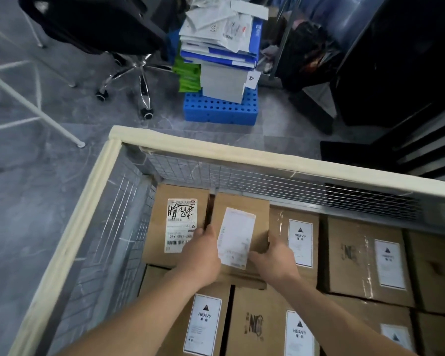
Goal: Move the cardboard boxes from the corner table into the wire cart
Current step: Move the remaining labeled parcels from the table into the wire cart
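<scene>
A cardboard box with a white label (242, 211) sits inside the wire cart (216, 150), near its far left corner. My left hand (202, 253) grips the box's left edge and my right hand (274, 260) grips its right edge. To its left lies a box with a scribbled shipping label (175, 222). Several boxes with "HEAVY" labels (365, 258) fill the cart floor to the right and near me. The corner table is out of view.
The cart has a padded cream rim and mesh walls. Beyond it on the grey floor stand a blue perforated crate (220, 109) stacked with folders and papers, a black office chair (93, 24), white table legs (36, 109) at left, and dark furniture (396, 73) at right.
</scene>
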The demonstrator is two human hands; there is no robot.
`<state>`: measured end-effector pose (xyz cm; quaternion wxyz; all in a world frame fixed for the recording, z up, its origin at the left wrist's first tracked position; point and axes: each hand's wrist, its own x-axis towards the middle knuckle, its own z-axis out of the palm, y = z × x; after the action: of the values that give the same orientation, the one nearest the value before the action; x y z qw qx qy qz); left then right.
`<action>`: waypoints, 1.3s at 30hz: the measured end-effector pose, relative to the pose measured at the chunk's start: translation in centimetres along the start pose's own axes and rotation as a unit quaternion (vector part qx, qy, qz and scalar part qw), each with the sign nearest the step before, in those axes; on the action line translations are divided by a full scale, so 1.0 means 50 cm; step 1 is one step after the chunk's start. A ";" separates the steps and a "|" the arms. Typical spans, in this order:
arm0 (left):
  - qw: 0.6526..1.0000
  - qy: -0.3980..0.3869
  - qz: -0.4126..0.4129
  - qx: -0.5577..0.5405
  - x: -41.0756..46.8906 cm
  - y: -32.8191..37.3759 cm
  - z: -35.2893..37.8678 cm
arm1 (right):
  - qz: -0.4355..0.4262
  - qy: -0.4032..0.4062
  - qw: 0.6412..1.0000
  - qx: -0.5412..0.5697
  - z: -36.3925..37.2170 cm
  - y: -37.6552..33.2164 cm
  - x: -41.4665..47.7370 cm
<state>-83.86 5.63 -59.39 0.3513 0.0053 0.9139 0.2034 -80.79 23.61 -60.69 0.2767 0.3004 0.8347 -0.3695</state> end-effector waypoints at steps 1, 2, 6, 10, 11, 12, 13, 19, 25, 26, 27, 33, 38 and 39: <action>1.000 -0.002 0.003 -0.001 0.003 0.001 0.004 | 0.001 -0.003 1.000 0.001 0.004 -0.002 0.008; 1.000 -0.003 0.005 -0.004 0.003 0.002 0.008 | 0.003 -0.010 1.000 0.006 0.008 -0.004 0.012; 1.000 0.003 0.014 -0.008 -0.004 0.002 0.019 | 0.010 -0.033 0.999 0.032 0.021 -0.010 0.019; 0.998 0.031 0.046 -0.005 -0.015 -0.003 0.014 | -0.014 -0.043 0.999 0.020 0.014 -0.012 0.010; 0.998 0.035 0.052 -0.003 -0.019 -0.001 0.008 | -0.019 -0.043 0.999 0.016 0.010 -0.015 0.004; 0.998 0.037 0.056 -0.001 -0.023 0.001 -0.001 | -0.026 -0.042 0.999 0.010 0.006 -0.019 -0.004; 0.998 0.038 0.059 0.003 -0.028 0.005 -0.011 | -0.036 -0.037 0.999 0.002 0.001 -0.024 -0.013; 0.992 0.051 0.072 0.089 -0.085 0.050 -0.103 | -0.118 -0.004 0.988 -0.096 -0.077 -0.080 -0.103; 0.974 0.087 0.118 0.175 -0.193 0.146 -0.232 | -0.187 0.056 0.968 -0.155 -0.214 -0.138 -0.231; 0.971 0.095 0.127 0.182 -0.214 0.167 -0.253 | -0.194 0.069 0.965 -0.161 -0.241 -0.146 -0.255; 0.967 0.104 0.136 0.187 -0.236 0.188 -0.274 | -0.199 0.081 0.962 -0.166 -0.267 -0.154 -0.276; 0.951 0.169 0.191 0.175 -0.350 0.315 -0.379 | -0.211 0.157 0.952 -0.154 -0.422 -0.190 -0.400; 0.932 0.188 0.256 0.173 -0.423 0.403 -0.427 | -0.186 0.240 0.943 -0.136 -0.527 -0.197 -0.513; 0.926 0.191 0.274 0.174 -0.438 0.419 -0.434 | -0.178 0.258 0.941 -0.131 -0.543 -0.194 -0.540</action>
<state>-84.15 13.54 -22.95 0.0944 0.2777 0.9476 0.1266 -76.13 31.56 -22.27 0.0188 0.1927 0.9583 -0.2100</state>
